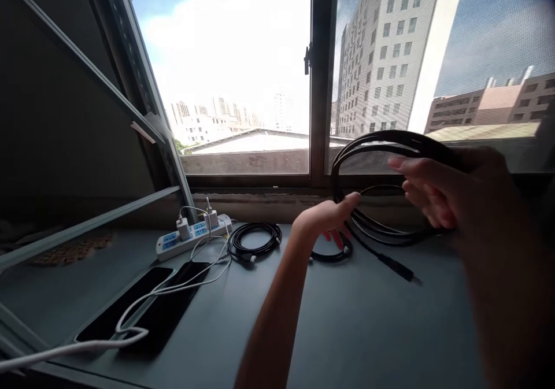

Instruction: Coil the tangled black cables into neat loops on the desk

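Your left hand (326,217) and right hand (455,186) clasp the cable coil (390,136) right of the power strip (196,236); slacken either, and its dangling plug (395,266) could unravel it!

Black cable (392,137), coiled, raised, plug (393,266) dangling, seemingly metal-tipped

The left hand (327,217) hides part of the coil (332,257) behind it. Below the grip, the held cable (368,252) ends in a blurred tip (417,281). The right hand (451,186) is blurred, its forearm (503,296) cut off.
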`<act>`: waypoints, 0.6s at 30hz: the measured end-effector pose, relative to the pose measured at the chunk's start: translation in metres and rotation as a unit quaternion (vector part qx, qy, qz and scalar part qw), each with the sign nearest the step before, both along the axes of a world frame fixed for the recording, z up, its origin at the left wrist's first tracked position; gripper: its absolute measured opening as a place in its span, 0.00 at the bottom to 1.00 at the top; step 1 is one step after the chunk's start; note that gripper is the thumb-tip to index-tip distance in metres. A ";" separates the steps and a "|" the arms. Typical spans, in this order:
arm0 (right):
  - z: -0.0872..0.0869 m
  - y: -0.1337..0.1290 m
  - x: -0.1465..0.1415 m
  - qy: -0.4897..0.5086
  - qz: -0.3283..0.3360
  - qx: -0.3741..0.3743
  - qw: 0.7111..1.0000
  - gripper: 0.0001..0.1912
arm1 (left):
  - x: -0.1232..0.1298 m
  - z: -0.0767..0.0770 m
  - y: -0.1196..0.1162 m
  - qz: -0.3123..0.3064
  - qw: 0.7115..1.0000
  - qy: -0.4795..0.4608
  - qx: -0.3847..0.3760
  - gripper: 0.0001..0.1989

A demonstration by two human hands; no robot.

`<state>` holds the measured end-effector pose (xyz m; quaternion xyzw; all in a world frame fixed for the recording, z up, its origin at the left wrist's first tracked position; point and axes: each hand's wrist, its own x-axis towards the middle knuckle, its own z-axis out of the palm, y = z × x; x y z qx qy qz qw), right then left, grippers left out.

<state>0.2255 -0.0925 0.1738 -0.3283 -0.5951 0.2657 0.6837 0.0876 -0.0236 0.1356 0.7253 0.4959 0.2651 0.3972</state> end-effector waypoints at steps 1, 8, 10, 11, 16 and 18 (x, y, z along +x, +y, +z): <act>0.000 -0.003 0.000 -0.009 -0.008 0.015 1.000 0.23 | 0.000 -0.001 0.000 -0.047 0.997 0.032 -0.056 0.34; -0.002 -0.016 -0.004 -0.104 -0.084 0.066 0.989 0.22 | 0.011 -0.013 0.016 -0.233 0.944 -0.229 -0.056 0.18; -0.003 -0.008 -0.002 -0.066 -0.076 0.079 0.992 0.23 | 0.017 -0.014 0.018 -0.222 0.921 -0.320 -0.008 0.14; -0.004 -0.002 -0.001 -0.044 -0.064 0.085 0.993 0.23 | 0.019 -0.014 0.018 -0.219 0.907 -0.359 0.010 0.13; -0.009 0.034 0.009 0.000 -0.103 0.077 0.992 0.21 | 0.014 -0.004 0.017 -0.136 0.863 -0.480 0.081 0.14; -0.010 0.046 0.011 -0.011 -0.158 0.039 0.987 0.18 | 0.006 0.004 0.014 -0.101 0.857 -0.494 0.102 0.13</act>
